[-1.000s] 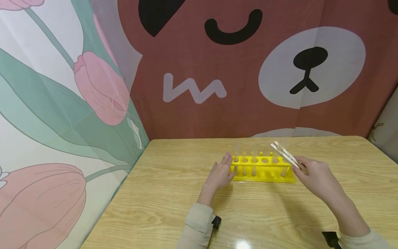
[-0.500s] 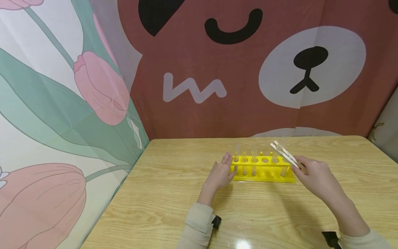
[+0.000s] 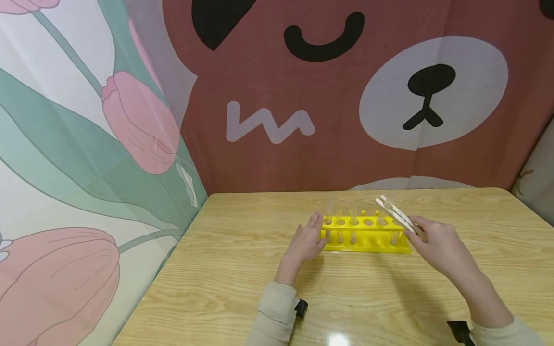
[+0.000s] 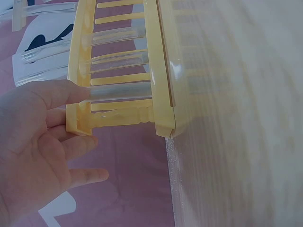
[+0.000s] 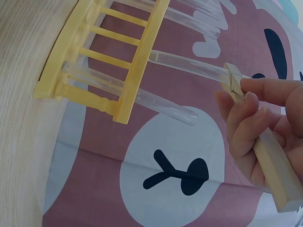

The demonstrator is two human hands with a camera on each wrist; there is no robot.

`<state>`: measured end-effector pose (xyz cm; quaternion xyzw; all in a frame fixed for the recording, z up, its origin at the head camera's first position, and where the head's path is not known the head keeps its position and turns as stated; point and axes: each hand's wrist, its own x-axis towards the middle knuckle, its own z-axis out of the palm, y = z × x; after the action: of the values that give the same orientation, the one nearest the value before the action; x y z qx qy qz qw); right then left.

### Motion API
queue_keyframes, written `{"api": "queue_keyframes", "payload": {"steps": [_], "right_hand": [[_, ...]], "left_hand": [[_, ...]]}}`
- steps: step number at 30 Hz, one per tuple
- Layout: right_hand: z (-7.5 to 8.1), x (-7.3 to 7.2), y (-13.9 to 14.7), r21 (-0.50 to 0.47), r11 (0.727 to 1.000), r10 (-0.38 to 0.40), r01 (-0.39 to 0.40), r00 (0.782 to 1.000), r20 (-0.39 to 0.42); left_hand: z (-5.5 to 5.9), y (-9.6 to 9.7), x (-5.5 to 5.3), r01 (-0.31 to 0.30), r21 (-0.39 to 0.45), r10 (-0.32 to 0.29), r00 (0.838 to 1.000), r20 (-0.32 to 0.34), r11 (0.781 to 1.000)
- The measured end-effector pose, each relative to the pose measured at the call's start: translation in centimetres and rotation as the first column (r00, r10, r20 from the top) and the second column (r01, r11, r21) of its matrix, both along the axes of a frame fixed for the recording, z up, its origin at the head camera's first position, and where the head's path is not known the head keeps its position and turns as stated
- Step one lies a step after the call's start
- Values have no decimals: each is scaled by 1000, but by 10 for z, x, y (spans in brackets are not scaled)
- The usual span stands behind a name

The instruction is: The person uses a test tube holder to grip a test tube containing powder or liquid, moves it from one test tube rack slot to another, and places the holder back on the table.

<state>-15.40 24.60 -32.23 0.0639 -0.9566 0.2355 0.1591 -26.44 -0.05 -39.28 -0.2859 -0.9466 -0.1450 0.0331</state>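
Observation:
A yellow test tube rack (image 3: 368, 229) stands on the table, with three clear test tubes in its left holes and another tube (image 5: 165, 108) at its right end. My left hand (image 3: 305, 240) holds the rack's left end; in the left wrist view a finger and the thumb lie around the upper plate's end while other fingers stretch out. My right hand (image 3: 443, 245) grips a wooden test tube clamp (image 3: 398, 217). The clamp's jaws hold a clear test tube (image 5: 189, 65) near its top. That tube's lower end is at the rack's upper plate; whether it is inside a hole I cannot tell.
The wooden table (image 3: 216, 288) bears the rack near its back edge. Behind it hangs a cloth with a brown bear print (image 3: 268, 163), and a tulip-print cloth (image 3: 86, 192) hangs at the left. Short yellow pegs (image 3: 364, 213) rise along the rack's back.

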Motion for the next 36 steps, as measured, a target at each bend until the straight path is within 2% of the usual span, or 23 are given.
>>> {"api": "queue_keyframes", "payload": {"steps": [19,36], "right_hand": [[-1,-1,-1,4,1000,6,-6,1000,-16],[-2,0,-3,4,1000,19,-19,999,-37]], "left_hand": [[1,0,0,-1,-8,1,1000,-19,1000],[0,0,0,0,0,0,1000,6,1000]]}}
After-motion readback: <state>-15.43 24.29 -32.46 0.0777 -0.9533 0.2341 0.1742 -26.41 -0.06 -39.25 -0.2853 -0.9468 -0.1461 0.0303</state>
